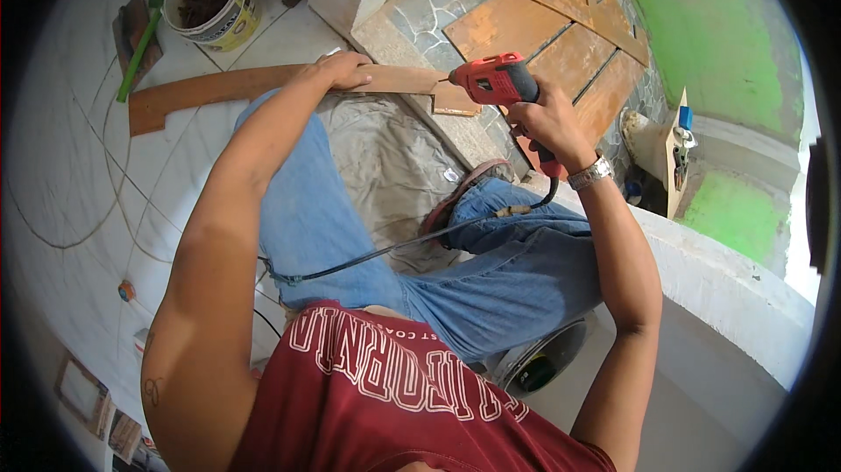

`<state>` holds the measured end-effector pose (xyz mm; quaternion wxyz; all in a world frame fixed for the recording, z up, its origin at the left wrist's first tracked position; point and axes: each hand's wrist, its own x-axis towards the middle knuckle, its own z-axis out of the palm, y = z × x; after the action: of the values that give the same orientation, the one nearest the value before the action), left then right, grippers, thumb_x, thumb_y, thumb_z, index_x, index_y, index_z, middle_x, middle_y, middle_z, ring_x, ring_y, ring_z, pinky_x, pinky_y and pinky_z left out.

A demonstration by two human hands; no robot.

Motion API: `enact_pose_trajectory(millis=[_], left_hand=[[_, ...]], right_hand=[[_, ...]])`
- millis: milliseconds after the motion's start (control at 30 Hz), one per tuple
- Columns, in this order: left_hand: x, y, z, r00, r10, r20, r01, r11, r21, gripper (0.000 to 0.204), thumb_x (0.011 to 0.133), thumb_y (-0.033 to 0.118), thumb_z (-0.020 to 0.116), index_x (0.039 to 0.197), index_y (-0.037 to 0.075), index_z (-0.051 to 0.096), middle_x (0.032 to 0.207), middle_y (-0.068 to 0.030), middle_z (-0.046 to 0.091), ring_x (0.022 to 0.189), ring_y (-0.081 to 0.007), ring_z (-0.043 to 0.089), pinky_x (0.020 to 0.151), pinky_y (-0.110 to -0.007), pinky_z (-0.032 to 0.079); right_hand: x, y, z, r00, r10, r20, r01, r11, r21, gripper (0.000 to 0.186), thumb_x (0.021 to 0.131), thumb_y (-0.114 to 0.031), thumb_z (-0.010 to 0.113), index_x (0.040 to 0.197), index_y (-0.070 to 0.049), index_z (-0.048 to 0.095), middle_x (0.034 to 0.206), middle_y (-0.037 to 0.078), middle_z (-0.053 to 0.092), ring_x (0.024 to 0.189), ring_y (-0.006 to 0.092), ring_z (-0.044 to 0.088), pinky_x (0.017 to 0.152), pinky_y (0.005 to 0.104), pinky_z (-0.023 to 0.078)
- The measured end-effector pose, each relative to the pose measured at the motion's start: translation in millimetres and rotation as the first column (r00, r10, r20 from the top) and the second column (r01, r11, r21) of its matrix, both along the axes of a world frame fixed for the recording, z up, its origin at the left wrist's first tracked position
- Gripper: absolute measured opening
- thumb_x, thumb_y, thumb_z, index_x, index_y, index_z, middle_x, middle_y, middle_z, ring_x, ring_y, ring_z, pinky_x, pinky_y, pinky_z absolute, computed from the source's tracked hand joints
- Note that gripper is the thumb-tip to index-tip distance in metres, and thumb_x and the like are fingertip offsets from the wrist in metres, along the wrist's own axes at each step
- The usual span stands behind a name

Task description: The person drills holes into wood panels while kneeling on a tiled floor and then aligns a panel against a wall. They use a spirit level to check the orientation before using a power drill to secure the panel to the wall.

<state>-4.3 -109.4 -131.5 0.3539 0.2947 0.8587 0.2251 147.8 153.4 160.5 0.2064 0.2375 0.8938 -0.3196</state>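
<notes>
My left hand (343, 71) grips a long, narrow wooden board (210, 87) lying crosswise near my knees, its fingers bent over the board. My right hand (545, 122) holds a red and black power drill (491, 78) by its handle, finger near the trigger. The drill's thin bit points left at the board's right end; whether it touches the wood I cannot tell. A black cord (359, 258) runs from the drill across my legs. Beneath the board a crumpled grey cloth (377, 157) lies on the floor.
Several wooden panels (508, 30) lie on stone paving beyond a low concrete edge (674, 271). A bucket (210, 30) and a green long-handled tool (140, 56) are at upper left. A cut board with a blue object (685, 117) stands right. A dark bucket (526, 358) is behind my leg.
</notes>
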Motion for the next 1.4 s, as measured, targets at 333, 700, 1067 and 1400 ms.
enact_pose_trajectory(millis=[333, 700, 1067, 1400], left_hand=[[-2.2, -1.0, -8.2, 0.999, 0.032, 0.009, -0.032, 0.999, 0.01, 0.047, 0.086, 0.041, 0.067, 0.128, 0.02, 0.065, 0.125, -0.0115, 0.067, 0.118, -0.0323, 0.061, 0.1, -0.045, 0.047], [-1.0, 0.7, -2.8, 0.997, 0.062, 0.035, -0.062, 0.998, 0.011, 0.046, 0.086, 0.039, 0.068, 0.127, 0.018, 0.066, 0.121, -0.0122, 0.069, 0.115, -0.0312, 0.063, 0.098, -0.045, 0.048], [-2.9, -1.3, -7.5, 0.999, 0.028, 0.031, -0.029, 0.999, 0.03, 0.045, 0.085, 0.038, 0.068, 0.126, 0.018, 0.067, 0.12, -0.0115, 0.069, 0.114, -0.0308, 0.063, 0.097, -0.045, 0.049], [-2.1, 0.5, 4.2, 0.999, 0.016, 0.035, -0.017, 1.0, 0.005, 0.051, 0.084, 0.038, 0.07, 0.131, 0.02, 0.063, 0.125, -0.0113, 0.067, 0.118, -0.0309, 0.061, 0.1, -0.046, 0.047]], right_hand=[[-2.0, 1.2, -0.5, 1.0, -0.01, -0.022, 0.009, 0.998, -0.055, 0.03, 0.075, -0.014, 0.067, 0.1, 0.002, 0.064, 0.067, 0.008, 0.066, 0.054, 0.0152, 0.064, 0.046, 0.0306, 0.05], [-6.7, -13.2, 5.0, 0.996, 0.073, 0.06, -0.074, 0.997, 0.027, 0.034, 0.075, -0.017, 0.067, 0.103, 0.001, 0.063, 0.066, 0.008, 0.065, 0.053, 0.0153, 0.062, 0.047, 0.0309, 0.05], [-9.5, -15.9, 2.0, 0.995, 0.08, 0.06, -0.081, 0.997, 0.012, 0.035, 0.075, -0.018, 0.067, 0.104, 0.001, 0.062, 0.066, 0.008, 0.065, 0.053, 0.0159, 0.062, 0.048, 0.0315, 0.049], [-21.1, -18.0, 0.6, 0.985, 0.113, 0.131, -0.119, 0.992, 0.031, 0.036, 0.075, -0.015, 0.065, 0.105, 0.004, 0.061, 0.07, 0.009, 0.065, 0.057, 0.0159, 0.064, 0.05, 0.0316, 0.051]])
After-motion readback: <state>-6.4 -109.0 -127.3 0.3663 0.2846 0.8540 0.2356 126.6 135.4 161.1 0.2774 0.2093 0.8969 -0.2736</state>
